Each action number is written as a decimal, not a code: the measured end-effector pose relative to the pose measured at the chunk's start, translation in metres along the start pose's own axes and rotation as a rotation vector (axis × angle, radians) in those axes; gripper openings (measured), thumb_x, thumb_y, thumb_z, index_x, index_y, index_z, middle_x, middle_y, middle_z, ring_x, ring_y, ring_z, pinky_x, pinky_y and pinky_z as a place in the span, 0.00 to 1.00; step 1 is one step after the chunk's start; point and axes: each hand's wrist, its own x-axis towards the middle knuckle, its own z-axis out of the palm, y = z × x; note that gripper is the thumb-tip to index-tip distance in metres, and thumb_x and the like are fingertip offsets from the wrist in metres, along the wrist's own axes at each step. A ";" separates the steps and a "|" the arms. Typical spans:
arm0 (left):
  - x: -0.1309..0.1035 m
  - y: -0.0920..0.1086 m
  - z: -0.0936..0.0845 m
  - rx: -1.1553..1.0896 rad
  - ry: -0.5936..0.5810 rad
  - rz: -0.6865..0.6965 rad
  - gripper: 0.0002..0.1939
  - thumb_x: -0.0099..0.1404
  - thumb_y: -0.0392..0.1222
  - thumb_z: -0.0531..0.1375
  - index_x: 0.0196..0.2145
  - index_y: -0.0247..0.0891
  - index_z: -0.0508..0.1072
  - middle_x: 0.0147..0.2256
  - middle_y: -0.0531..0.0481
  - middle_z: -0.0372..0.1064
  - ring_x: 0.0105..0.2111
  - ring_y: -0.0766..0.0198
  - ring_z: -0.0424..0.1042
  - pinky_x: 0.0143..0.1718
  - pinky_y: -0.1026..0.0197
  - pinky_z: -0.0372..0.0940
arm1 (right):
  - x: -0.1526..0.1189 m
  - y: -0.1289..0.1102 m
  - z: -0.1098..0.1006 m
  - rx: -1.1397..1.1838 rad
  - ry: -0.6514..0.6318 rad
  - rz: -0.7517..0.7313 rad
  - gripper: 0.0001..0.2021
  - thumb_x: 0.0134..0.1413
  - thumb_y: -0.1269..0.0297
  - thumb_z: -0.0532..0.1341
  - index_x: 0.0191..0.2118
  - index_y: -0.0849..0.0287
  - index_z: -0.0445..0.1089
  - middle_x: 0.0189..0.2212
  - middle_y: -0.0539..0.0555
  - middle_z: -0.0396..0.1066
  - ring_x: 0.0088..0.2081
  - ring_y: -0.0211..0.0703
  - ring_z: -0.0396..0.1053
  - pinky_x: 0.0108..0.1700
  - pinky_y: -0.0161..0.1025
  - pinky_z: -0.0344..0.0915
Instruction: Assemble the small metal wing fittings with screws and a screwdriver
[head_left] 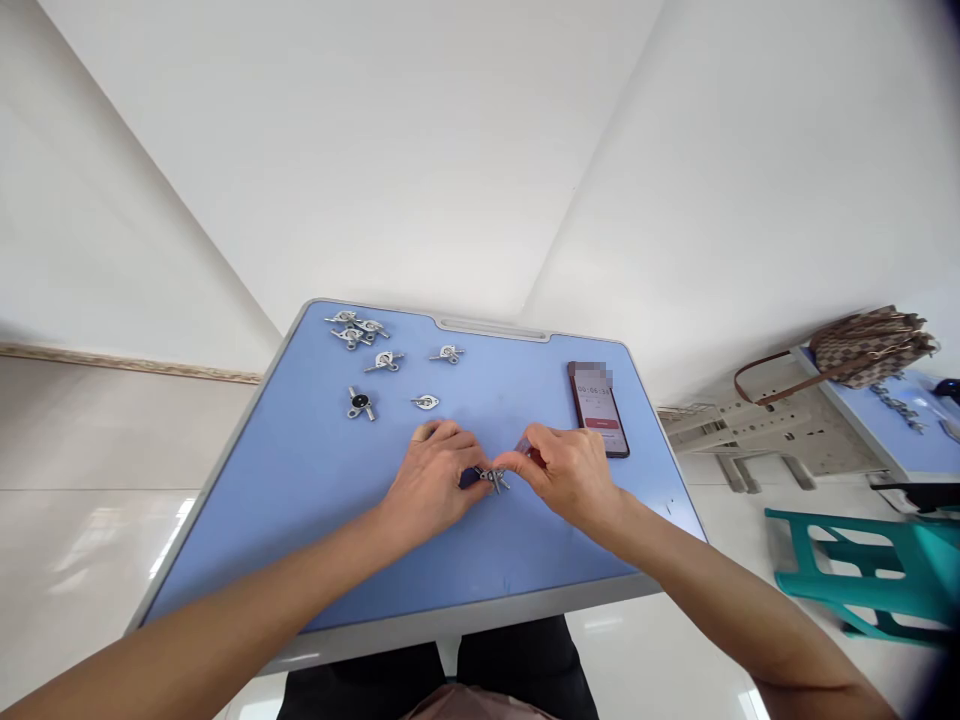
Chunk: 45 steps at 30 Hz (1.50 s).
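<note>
A small silvery metal fitting (496, 481) with short prongs stands low over the blue table in front of me. My left hand (439, 470) is closed on its left side, thumb and fingers pinching it. My right hand (570, 472) is closed at its right side, thumb pressed toward the fitting; whatever lies between these fingers is mostly hidden. Beyond my left hand lies a flat oval metal piece (426, 402). Left of that is a fitting with a round black centre (361, 402).
Several similar metal fittings (385, 362) lie toward the back left of the blue table (300, 510). A phone showing a timer (600, 410) rests at the right. A second table with a checkered bag (870, 345) and a green stool (862, 570) stand further right. White walls rise behind.
</note>
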 end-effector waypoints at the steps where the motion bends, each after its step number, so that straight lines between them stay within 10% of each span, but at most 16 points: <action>1: 0.000 0.000 0.000 -0.001 0.007 -0.001 0.02 0.60 0.39 0.63 0.31 0.43 0.77 0.29 0.53 0.72 0.37 0.58 0.65 0.48 0.50 0.56 | -0.001 0.001 0.000 0.034 0.073 0.005 0.28 0.62 0.42 0.50 0.23 0.59 0.68 0.16 0.49 0.67 0.17 0.32 0.57 0.23 0.33 0.44; 7: 0.003 -0.002 -0.001 0.036 -0.044 0.016 0.08 0.59 0.42 0.66 0.38 0.43 0.77 0.34 0.51 0.75 0.39 0.57 0.67 0.47 0.50 0.58 | -0.001 0.022 0.013 0.411 0.384 0.151 0.19 0.62 0.53 0.54 0.26 0.59 0.68 0.13 0.44 0.58 0.16 0.31 0.52 0.22 0.31 0.51; 19: 0.005 -0.003 -0.074 -0.146 0.183 -0.063 0.06 0.66 0.40 0.59 0.35 0.41 0.77 0.33 0.49 0.74 0.35 0.62 0.72 0.37 0.59 0.67 | 0.000 0.038 0.038 0.981 0.260 0.355 0.17 0.61 0.50 0.54 0.32 0.59 0.68 0.17 0.44 0.54 0.19 0.33 0.52 0.20 0.32 0.50; 24: -0.003 -0.013 -0.049 0.194 -0.048 -0.092 0.06 0.65 0.37 0.59 0.35 0.42 0.77 0.33 0.50 0.74 0.36 0.60 0.72 0.33 0.61 0.64 | -0.003 0.032 0.035 0.896 0.244 0.259 0.14 0.61 0.55 0.55 0.31 0.59 0.68 0.16 0.42 0.51 0.18 0.32 0.48 0.20 0.32 0.48; 33: -0.002 -0.020 -0.028 0.232 -0.078 -0.139 0.11 0.66 0.35 0.55 0.30 0.39 0.75 0.30 0.50 0.71 0.33 0.62 0.69 0.32 0.61 0.60 | -0.003 0.029 0.032 0.861 0.238 0.257 0.13 0.59 0.56 0.55 0.29 0.58 0.67 0.15 0.42 0.50 0.18 0.32 0.48 0.20 0.32 0.47; 45: 0.001 0.003 -0.024 -0.695 -0.159 -0.549 0.11 0.55 0.46 0.62 0.30 0.35 0.74 0.24 0.53 0.66 0.25 0.69 0.59 0.26 0.66 0.58 | -0.003 0.029 0.032 0.842 0.266 0.165 0.11 0.60 0.61 0.55 0.29 0.59 0.68 0.15 0.43 0.56 0.17 0.30 0.52 0.21 0.31 0.51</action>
